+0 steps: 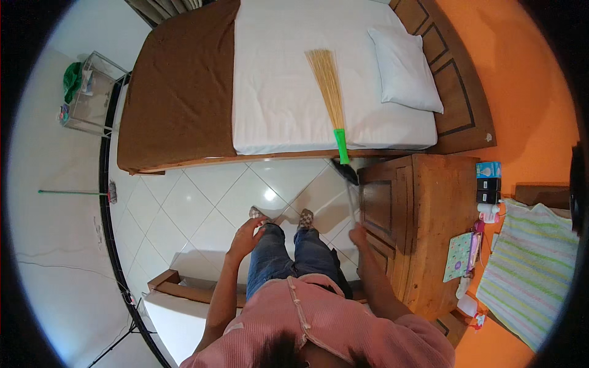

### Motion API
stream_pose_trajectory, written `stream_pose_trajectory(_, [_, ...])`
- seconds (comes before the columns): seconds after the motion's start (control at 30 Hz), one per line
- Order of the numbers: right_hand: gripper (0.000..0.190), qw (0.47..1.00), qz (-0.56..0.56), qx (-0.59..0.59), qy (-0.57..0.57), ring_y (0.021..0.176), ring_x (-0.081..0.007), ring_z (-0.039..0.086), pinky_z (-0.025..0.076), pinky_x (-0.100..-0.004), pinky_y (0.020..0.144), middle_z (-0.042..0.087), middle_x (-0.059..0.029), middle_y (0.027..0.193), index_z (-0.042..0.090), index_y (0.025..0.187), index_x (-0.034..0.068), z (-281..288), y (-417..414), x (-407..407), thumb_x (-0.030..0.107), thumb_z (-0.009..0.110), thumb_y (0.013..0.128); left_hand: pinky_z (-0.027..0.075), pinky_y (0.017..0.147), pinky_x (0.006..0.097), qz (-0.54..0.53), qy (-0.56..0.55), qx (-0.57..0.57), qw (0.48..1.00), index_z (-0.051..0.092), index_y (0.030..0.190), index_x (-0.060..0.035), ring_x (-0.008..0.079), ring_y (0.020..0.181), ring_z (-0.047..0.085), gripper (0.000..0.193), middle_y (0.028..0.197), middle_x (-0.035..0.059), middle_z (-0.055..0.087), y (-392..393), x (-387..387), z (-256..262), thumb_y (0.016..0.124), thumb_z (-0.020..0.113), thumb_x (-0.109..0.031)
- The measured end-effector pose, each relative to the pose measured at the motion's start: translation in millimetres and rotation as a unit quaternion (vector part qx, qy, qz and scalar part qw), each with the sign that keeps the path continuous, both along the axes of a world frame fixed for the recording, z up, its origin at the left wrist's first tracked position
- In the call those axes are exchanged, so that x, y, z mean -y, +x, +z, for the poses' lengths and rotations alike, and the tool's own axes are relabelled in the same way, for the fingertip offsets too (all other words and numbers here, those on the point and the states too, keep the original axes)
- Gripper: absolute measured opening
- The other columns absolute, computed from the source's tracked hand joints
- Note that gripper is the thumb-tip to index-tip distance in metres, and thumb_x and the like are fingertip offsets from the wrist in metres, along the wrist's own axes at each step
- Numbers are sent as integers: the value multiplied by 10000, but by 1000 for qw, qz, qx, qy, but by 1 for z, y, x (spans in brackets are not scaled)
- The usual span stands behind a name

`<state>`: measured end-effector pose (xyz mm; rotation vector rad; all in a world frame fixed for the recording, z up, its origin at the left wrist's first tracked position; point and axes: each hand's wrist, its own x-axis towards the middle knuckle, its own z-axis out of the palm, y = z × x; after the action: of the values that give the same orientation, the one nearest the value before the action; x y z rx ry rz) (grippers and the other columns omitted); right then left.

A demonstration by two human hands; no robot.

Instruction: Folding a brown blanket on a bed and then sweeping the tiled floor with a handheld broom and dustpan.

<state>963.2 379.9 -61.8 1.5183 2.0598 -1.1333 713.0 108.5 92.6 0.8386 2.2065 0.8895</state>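
My right hand (359,236) grips the pale handle of a long-handled brush or broom (352,202). Its dark head (345,171) is blurred, near the floor between the bed and the wooden cabinet. My left hand (248,234) holds nothing; its fingers are loosely bent and apart, over my left thigh. A stick broom (327,87) of straw-coloured bristles lies on the white mattress (280,92), and its green handle (340,145) juts past the bed's near edge, just above the dark head.
A brown blanket (184,92) covers the bed's left end; a white pillow (407,69) lies at the right. The wooden cabinet (441,230) stands close on my right. Behind me is another bed with a wooden frame (184,290). A mop (112,192) leans at the left wall.
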Motion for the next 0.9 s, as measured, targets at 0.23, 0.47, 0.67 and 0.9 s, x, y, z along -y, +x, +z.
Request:
stream_pose_trajectory(0.23, [366, 996, 53, -8, -76, 914, -358, 525, 402, -376, 797, 556, -249, 897, 513, 979, -37, -1, -2, 73, 119, 457, 653, 432, 739, 335, 23, 7, 27, 999, 498, 1065, -46, 256, 836, 551, 308, 919, 140, 558, 16, 8, -4, 764, 546, -90])
stream_pose_trajectory(0.47, [429, 993, 52, -90, 63, 608, -264, 552, 441, -368, 526, 565, -143, 723, 448, 1112, 56, 20, 28, -3, 154, 540, 705, 437, 733, 334, 54, 37, 27, 997, 499, 1045, -44, 252, 829, 557, 284, 920, 141, 557, 17, 26, -1, 766, 541, -82])
stream_pose_trajectory(0.67, [291, 989, 102, -7, 108, 839, -371, 542, 424, -426, 729, 568, -224, 869, 511, 949, -11, 3, -60, 10, 139, 499, 700, 439, 721, 337, 73, 21, -12, 997, 496, 1046, -46, 246, 830, 558, 284, 921, 138, 556, 22, 83, 11, 769, 541, -87])
stream_pose_trajectory(0.9, [215, 984, 135, -30, 111, 753, -377, 560, 461, -411, 640, 574, -232, 811, 536, 809, -27, -86, -154, 93, 140, 526, 676, 441, 714, 348, 152, 5, -28, 988, 497, 1055, -50, 263, 833, 555, 298, 908, 153, 559, 33, 181, 29, 760, 545, -51])
